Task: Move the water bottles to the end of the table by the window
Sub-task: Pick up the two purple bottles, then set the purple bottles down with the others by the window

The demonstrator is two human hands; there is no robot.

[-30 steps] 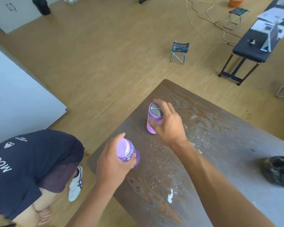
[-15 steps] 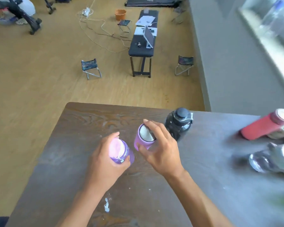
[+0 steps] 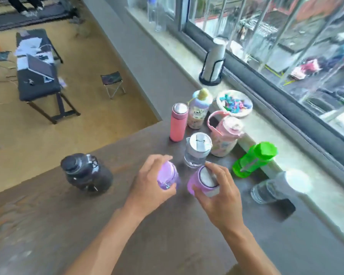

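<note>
Two purple bottles sit gripped over the table (image 3: 48,225): left hand (image 3: 149,185) clasps the lilac bottle (image 3: 168,176), right hand (image 3: 219,197) the steel-capped purple bottle (image 3: 202,180), near the window-end cluster. No lettering is readable on either; blur hides it.

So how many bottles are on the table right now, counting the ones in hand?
9: two purple, in the left hand and right hand; black jug left; coral, cartoon, pink, clear, green, second clear by the window. More may be out of frame.

Both purple bottles (image 3: 168,176) partly hidden by hands (image 3: 149,187), motion-blurred, forearms cropped below
</note>
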